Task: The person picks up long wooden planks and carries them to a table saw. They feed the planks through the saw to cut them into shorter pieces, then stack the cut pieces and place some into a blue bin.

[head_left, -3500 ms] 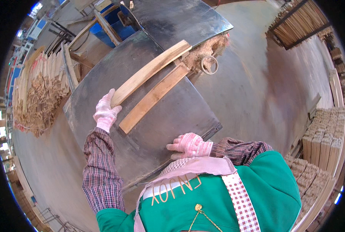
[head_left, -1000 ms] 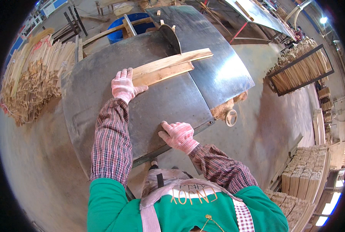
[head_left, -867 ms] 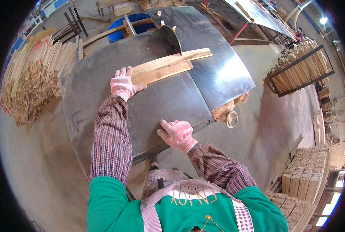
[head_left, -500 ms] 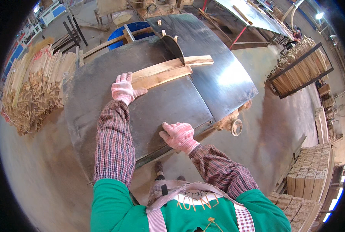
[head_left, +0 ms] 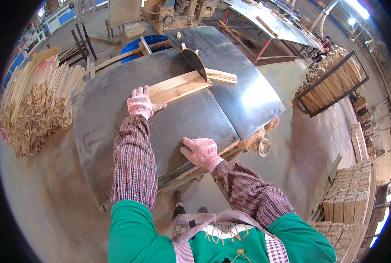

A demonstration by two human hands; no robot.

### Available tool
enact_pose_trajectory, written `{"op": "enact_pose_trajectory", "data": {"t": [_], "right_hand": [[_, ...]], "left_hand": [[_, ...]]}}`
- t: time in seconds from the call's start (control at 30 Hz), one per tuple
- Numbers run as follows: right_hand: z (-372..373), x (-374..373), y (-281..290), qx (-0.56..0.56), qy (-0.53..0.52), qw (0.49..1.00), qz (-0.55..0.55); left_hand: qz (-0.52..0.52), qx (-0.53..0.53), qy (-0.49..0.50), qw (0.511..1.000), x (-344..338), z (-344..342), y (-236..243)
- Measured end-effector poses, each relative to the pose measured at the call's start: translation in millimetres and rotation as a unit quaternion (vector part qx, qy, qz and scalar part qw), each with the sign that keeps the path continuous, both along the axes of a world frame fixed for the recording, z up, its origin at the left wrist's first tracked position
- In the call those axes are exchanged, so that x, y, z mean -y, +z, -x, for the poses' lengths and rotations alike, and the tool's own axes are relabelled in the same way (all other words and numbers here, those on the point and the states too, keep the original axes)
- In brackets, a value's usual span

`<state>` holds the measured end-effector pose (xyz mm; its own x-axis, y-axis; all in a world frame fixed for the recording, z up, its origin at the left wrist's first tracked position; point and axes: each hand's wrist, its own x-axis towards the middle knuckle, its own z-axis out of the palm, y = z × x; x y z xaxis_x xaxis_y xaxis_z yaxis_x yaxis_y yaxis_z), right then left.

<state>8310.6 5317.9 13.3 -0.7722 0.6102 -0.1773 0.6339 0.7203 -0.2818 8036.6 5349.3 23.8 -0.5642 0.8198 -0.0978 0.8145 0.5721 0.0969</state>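
Two pale wooden strips (head_left: 178, 86) lie side by side on the dark metal saw table, their right ends at the upright round saw blade (head_left: 196, 61). My left hand (head_left: 142, 102), in a pinkish work glove, presses against their left ends with fingers stretched out and thumb apart. Past the blade, a short wood piece (head_left: 221, 76) lies slanted on the table. My right hand (head_left: 200, 152), gloved the same way, rests at the table's near edge, thumb and forefinger apart, nothing visible in it. Both forearms wear checked sleeves.
The saw table (head_left: 195, 114) has a handwheel (head_left: 263, 147) at its right side. A blue drum (head_left: 136, 46) stands behind it. A large wood bundle (head_left: 42, 105) is at left; a framed stack (head_left: 331, 83) and piled strips (head_left: 348, 193) stand at right. A person (head_left: 326, 45) is far off.
The short piece beyond the blade now slants toward me, apart from the strips. My view has shifted slightly. Both hands keep nearly the same places on the table.
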Motion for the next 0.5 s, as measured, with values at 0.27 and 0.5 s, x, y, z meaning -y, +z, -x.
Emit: {"op": "enact_pose_trajectory", "data": {"t": [0.27,0.5], "right_hand": [[-5.2,4.7,9.7,0.023,0.009,1.000,0.011],[-0.3,3.8,8.4,0.022,0.004,1.000,0.008]], "left_hand": [[0.017,0.019,0.038,0.999,3.3,-10.8,17.5],[0.000,0.001,0.075,0.997,-1.7,-3.7,10.7]]}}
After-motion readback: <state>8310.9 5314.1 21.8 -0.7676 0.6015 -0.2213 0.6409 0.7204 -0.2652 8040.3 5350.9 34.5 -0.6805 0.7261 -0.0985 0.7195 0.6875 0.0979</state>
